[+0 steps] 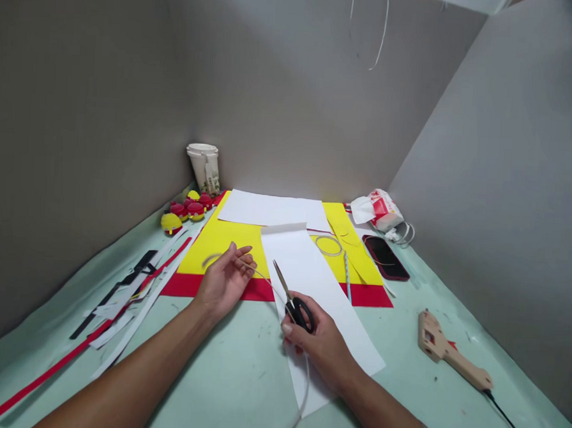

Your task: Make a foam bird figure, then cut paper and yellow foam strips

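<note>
My left hand [229, 278] is turned palm up, its thumb and fingers closed on a thin white cord [267, 278]. One end of the cord sticks out left of that hand. The rest runs across to my right hand [315, 334], passes beneath it and hangs in a curve towards the front. Black-handled scissors [300, 313] are in my right hand, their blades nearly together and pointing away from me. Under both hands lie a long white paper strip [320, 292] with a folded far end and a yellow sheet [227, 239] with a red border.
Paper scraps [123, 304] and a red strip [47, 380] lie left, near red and yellow round pieces [172, 223] and paper cups [203, 165]. A coiled wire [329, 245], striped stick [347, 278], phone [385, 257], tissue pack [384, 209] and glue gun [454, 354] lie right.
</note>
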Tool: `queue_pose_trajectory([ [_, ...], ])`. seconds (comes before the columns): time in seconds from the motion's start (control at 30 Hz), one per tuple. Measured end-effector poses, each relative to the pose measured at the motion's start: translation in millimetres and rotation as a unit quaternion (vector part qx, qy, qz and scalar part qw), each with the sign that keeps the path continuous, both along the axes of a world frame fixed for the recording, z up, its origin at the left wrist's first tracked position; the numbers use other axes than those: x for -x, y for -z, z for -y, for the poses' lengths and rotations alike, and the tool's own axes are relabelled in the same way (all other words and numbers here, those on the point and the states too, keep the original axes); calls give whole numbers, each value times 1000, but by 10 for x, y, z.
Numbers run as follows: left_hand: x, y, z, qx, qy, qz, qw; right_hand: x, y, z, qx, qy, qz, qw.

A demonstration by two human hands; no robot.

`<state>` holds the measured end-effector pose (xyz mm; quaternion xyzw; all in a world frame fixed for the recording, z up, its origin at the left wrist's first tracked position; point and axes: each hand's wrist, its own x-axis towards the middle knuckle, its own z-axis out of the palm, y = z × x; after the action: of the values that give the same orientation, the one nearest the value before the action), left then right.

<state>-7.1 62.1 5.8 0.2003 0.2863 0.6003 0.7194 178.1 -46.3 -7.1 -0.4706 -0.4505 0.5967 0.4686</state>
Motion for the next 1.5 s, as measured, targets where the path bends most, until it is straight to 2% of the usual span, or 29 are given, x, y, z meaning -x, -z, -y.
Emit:
queue_pose_trajectory([
  [0.27, 27, 14, 5, 2, 27, -18, 999, -44, 15, -4, -8, 53, -109, 993],
  [0.4, 50, 22, 2, 0, 40, -26, 999, -61, 25, -23, 2, 64, -119, 991],
  [0.63, 29, -1, 52, -23, 74, -39, 996, -81, -15, -63, 19, 121, -210, 970],
  [0.77, -26, -25, 139, -59, 141, -65, 986, -71, -11, -70, 2, 128, -167, 978],
  [0.87, -87, -24, 205, -69, 200, -109, 971, -54, 2, -54, -9, 112, -76, 991],
  [0.93, -120, -12, 225, -60, 216, -135, 965, -38, 5, -32, -19, 88, -15, 996],
  [1.1, -92, 13, 155, -45, 168, -185, 967, 0, -4, 15, -23, 32, 59, 997],
  [1.37, 58, -41, 31, -51, 83, -236, 967, -8, 20, 30, -12, -10, 6, 1000],
  [1.5, 57, -43, 35, -41, 77, -240, 967, 24, 3, 53, -19, 13, -9, 1000],
])
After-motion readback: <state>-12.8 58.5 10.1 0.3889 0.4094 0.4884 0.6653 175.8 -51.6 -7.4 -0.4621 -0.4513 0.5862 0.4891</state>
